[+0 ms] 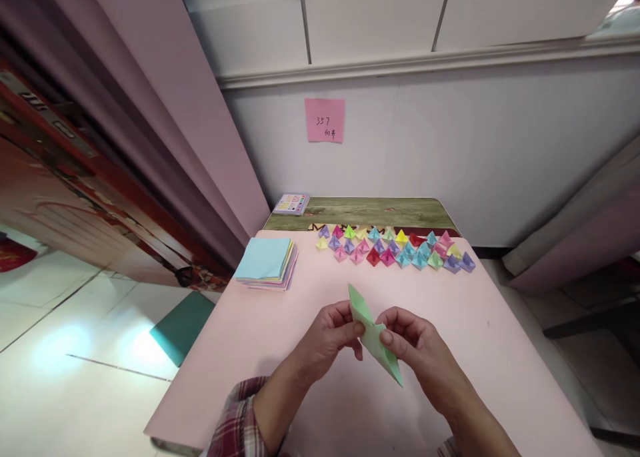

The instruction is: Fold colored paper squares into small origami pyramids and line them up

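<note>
A light green sheet of origami paper [373,340], partly folded with pointed ends, is held above the pink tabletop between both hands. My left hand [333,334] pinches its left side, thumb in front and fingers behind. On the opposite side my right hand [413,340] grips it with the thumb on the near face. The paper slants from upper left to lower right. Beyond the hands stand rows of small folded paper boats [387,256] in many colours. To the left sits a stack of square coloured paper [265,260], light blue on top.
The pink table [210,390] has a green wood-patterned strip [370,210] at its far end, where a small packet [292,204] lies. A pink note [325,120] with writing is stuck to the wall. A dark green flat object [183,327] is left of the table.
</note>
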`<action>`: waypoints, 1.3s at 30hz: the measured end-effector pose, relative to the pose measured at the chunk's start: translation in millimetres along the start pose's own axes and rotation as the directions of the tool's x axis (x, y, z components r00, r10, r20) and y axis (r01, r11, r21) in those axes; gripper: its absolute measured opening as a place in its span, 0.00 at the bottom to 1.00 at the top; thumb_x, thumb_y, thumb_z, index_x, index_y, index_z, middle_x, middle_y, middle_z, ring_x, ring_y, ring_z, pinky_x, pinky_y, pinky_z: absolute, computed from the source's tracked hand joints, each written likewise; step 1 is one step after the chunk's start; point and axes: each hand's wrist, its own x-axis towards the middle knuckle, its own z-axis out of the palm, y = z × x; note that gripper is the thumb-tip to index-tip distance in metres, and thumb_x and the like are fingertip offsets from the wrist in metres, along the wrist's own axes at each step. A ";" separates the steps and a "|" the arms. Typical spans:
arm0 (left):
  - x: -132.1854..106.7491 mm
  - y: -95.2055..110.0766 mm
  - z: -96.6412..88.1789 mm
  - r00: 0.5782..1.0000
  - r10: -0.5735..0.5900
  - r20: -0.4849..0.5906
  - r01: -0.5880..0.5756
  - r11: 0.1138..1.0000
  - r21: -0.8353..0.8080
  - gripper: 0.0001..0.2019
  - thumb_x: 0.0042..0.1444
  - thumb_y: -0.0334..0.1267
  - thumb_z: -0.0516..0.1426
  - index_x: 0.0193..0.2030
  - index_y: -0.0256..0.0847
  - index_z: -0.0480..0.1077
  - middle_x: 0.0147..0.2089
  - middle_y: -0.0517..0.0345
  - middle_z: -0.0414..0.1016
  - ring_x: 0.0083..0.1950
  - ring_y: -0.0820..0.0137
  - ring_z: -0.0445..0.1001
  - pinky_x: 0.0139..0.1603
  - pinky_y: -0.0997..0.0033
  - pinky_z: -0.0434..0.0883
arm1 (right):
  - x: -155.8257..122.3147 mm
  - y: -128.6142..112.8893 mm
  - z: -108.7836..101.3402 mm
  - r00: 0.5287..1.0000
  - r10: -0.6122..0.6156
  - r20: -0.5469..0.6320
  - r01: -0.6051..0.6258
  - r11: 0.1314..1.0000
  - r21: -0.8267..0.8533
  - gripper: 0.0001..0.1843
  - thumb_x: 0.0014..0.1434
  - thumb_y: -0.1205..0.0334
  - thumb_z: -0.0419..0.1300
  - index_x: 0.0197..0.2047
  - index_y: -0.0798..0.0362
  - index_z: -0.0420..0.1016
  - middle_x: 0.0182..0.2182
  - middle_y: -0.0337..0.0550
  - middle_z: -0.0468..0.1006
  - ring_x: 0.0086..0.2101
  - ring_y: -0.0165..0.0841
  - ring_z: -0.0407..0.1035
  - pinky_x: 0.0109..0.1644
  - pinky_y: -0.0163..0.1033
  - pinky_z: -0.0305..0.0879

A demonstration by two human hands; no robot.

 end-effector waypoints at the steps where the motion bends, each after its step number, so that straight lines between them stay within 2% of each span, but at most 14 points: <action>1: -0.1 0.0 0.0 1.000 -0.003 0.002 0.003 1.000 0.000 0.09 0.52 0.38 0.64 0.36 0.34 0.73 0.30 0.55 0.72 0.29 0.73 0.70 0.26 0.75 0.69 | -0.1 0.2 -0.1 1.000 -0.001 0.004 0.001 1.000 0.001 0.17 0.53 0.49 0.67 0.35 0.54 0.71 0.26 0.37 0.72 0.27 0.27 0.64 0.30 0.31 0.58; 8: -0.5 1.1 0.3 1.000 0.012 0.002 -0.012 0.998 0.059 0.10 0.52 0.40 0.64 0.36 0.34 0.72 0.30 0.55 0.72 0.29 0.73 0.70 0.27 0.75 0.69 | -0.5 0.3 -2.3 1.000 0.010 0.011 -0.010 1.000 -0.029 0.16 0.56 0.49 0.64 0.37 0.54 0.73 0.26 0.38 0.74 0.27 0.28 0.66 0.30 0.32 0.61; 12: -0.1 0.7 0.0 0.997 0.076 -0.018 -0.071 0.982 0.176 0.10 0.54 0.40 0.62 0.36 0.34 0.72 0.31 0.56 0.72 0.30 0.72 0.70 0.28 0.73 0.71 | 0.5 4.4 -4.1 0.999 -0.025 -0.041 0.019 0.990 -0.137 0.14 0.57 0.52 0.62 0.40 0.54 0.73 0.31 0.42 0.77 0.30 0.30 0.69 0.31 0.33 0.63; 15: 1.2 -0.7 -0.5 0.992 0.116 -0.049 -0.100 0.963 0.251 0.10 0.55 0.41 0.61 0.35 0.35 0.72 0.31 0.57 0.71 0.30 0.72 0.70 0.30 0.72 0.72 | 2.2 11.2 -5.5 0.993 -0.074 -0.096 0.048 0.965 -0.256 0.12 0.57 0.56 0.61 0.42 0.53 0.72 0.29 0.40 0.76 0.31 0.32 0.70 0.32 0.33 0.64; 18: 3.4 -3.2 0.3 0.990 0.123 -0.071 -0.100 0.958 0.269 0.10 0.55 0.41 0.62 0.35 0.34 0.72 0.31 0.57 0.71 0.30 0.73 0.70 0.32 0.71 0.72 | 5.0 16.9 -4.7 0.987 -0.096 -0.128 0.047 0.939 -0.340 0.11 0.57 0.58 0.59 0.43 0.53 0.72 0.27 0.39 0.77 0.30 0.33 0.72 0.31 0.33 0.65; 21: 6.7 -7.4 4.6 0.982 0.126 -0.141 -0.091 0.969 0.231 0.10 0.54 0.41 0.62 0.35 0.35 0.72 0.32 0.56 0.72 0.32 0.72 0.71 0.35 0.70 0.73 | 8.5 19.8 -0.8 0.974 -0.150 -0.172 0.069 0.912 -0.404 0.12 0.58 0.55 0.59 0.42 0.52 0.73 0.30 0.42 0.79 0.29 0.34 0.74 0.30 0.34 0.67; 24: 10.3 -12.6 12.8 0.959 0.120 -0.255 -0.085 0.986 0.145 0.11 0.53 0.41 0.63 0.36 0.36 0.71 0.34 0.56 0.73 0.36 0.70 0.72 0.38 0.68 0.74 | 11.5 22.9 4.6 0.922 -0.306 -0.239 0.119 0.809 -0.576 0.11 0.59 0.55 0.58 0.41 0.50 0.74 0.31 0.42 0.80 0.29 0.34 0.75 0.33 0.34 0.69; 27: 12.6 -17.7 21.2 0.948 0.112 -0.299 -0.103 0.994 0.048 0.11 0.56 0.44 0.60 0.39 0.38 0.70 0.38 0.55 0.73 0.41 0.68 0.73 0.41 0.68 0.73 | 13.2 28.9 8.8 0.839 -0.495 -0.227 0.134 0.591 -0.796 0.10 0.61 0.58 0.56 0.43 0.49 0.74 0.34 0.41 0.80 0.30 0.33 0.75 0.35 0.35 0.68; 30: 13.2 -22.2 25.1 0.942 0.114 -0.316 -0.120 0.993 0.000 0.15 0.60 0.50 0.55 0.41 0.39 0.70 0.42 0.53 0.74 0.45 0.66 0.72 0.43 0.69 0.71 | 14.6 36.3 11.4 0.793 -0.588 -0.158 0.131 0.419 -0.899 0.11 0.63 0.60 0.54 0.46 0.50 0.73 0.37 0.43 0.81 0.32 0.33 0.75 0.36 0.35 0.67; 35: 12.2 -25.6 23.6 0.947 0.068 -0.313 -0.074 0.997 -0.007 0.25 0.61 0.59 0.47 0.46 0.38 0.70 0.44 0.51 0.73 0.46 0.66 0.71 0.46 0.67 0.68 | 17.7 45.1 14.9 0.732 -0.676 -0.079 0.140 0.262 -0.955 0.14 0.65 0.62 0.52 0.51 0.52 0.72 0.42 0.45 0.81 0.35 0.34 0.77 0.37 0.35 0.67; 37: 12.1 -24.8 22.7 0.955 0.083 -0.285 -0.075 0.996 0.041 0.22 0.59 0.56 0.54 0.48 0.38 0.69 0.43 0.53 0.73 0.45 0.67 0.70 0.47 0.68 0.67 | 18.8 46.4 16.2 0.719 -0.692 -0.064 0.139 0.233 -0.962 0.15 0.65 0.62 0.51 0.52 0.52 0.71 0.43 0.46 0.81 0.36 0.34 0.77 0.37 0.35 0.66; 39: 12.2 -24.2 21.8 0.954 0.104 -0.281 -0.074 0.991 0.115 0.20 0.54 0.48 0.61 0.49 0.38 0.68 0.41 0.55 0.73 0.44 0.68 0.70 0.48 0.69 0.66 | 19.5 46.8 17.0 0.717 -0.694 -0.062 0.140 0.231 -0.963 0.15 0.65 0.64 0.50 0.53 0.52 0.71 0.44 0.46 0.81 0.37 0.35 0.77 0.37 0.34 0.66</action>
